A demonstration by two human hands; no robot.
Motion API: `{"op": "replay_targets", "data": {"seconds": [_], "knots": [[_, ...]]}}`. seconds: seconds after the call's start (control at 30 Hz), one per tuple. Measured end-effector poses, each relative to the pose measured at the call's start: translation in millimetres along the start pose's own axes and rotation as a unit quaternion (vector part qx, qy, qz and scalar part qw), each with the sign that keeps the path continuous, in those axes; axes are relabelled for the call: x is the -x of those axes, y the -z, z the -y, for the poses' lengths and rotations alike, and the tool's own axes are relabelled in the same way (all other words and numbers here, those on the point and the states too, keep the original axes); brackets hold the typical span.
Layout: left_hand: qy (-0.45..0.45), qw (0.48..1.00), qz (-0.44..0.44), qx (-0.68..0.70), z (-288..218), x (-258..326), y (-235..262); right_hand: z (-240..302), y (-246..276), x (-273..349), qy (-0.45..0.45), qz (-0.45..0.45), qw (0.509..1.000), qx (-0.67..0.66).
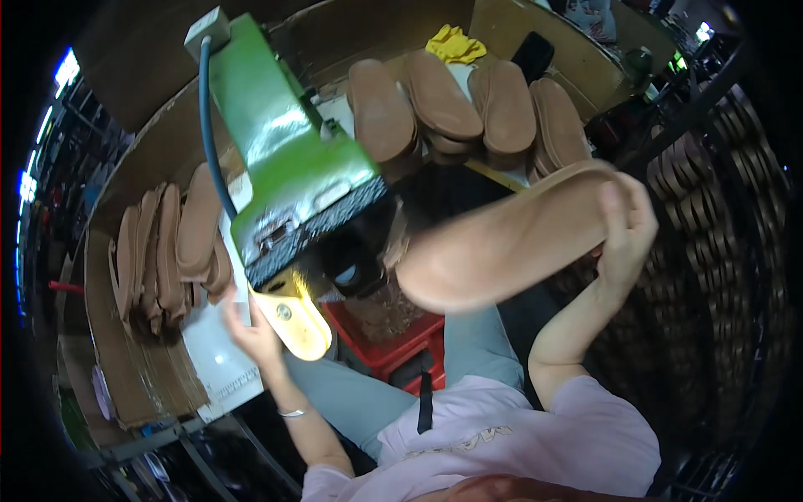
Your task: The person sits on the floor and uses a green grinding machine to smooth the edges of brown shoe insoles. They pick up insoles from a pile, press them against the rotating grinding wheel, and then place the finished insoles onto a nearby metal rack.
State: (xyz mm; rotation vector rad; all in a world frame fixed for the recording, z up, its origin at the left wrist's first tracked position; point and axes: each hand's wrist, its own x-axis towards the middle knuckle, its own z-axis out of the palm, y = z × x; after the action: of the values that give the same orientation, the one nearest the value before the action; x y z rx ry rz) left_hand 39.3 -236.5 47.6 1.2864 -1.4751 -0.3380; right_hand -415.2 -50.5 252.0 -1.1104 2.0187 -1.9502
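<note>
Evidently midway: the right hand (626,238) is gripping a tan sole (510,238), fingers wrapped round its end, right of the green machine (288,155); the left hand (251,330), fingers spread, is reaching toward the stacked soles (167,251) left of it, and more soles (468,105) are waiting behind.

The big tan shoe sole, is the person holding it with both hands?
No, only the right hand grips the tan shoe sole; the left hand is down by the white sheet.

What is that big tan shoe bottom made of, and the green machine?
The sole in the right hand looks like matte tan foam or rubber, going by its smooth, dull surface; which one is unclear. The green machine looks like painted metal, since light glints off its hard flat sides.
</note>
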Motion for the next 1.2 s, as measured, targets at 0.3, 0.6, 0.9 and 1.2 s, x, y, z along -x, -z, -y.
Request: {"op": "replay_targets", "data": {"seconds": [0.3, 0.6, 0.9, 1.2], "knots": [[0.045, 0.927, -0.008, -0.372, 76, -141, -46, -74, -174, -31, -0.239, 0.098, 0.792, -0.553], [-0.026, 0.977, -0.112, -0.182, -28, -69, 50, -139, -193, 72, -0.363, 0.310, 0.682, -0.554], [0.064, 0.918, 0.123, 0.372, -93, 115, 88, -139, -141, 190, -0.456, 0.388, 0.739, -0.310], [0.315, 0.813, 0.249, 0.421, -171, 142, -45, -165, -6, 246, -0.441, 0.403, 0.770, -0.226]]}}
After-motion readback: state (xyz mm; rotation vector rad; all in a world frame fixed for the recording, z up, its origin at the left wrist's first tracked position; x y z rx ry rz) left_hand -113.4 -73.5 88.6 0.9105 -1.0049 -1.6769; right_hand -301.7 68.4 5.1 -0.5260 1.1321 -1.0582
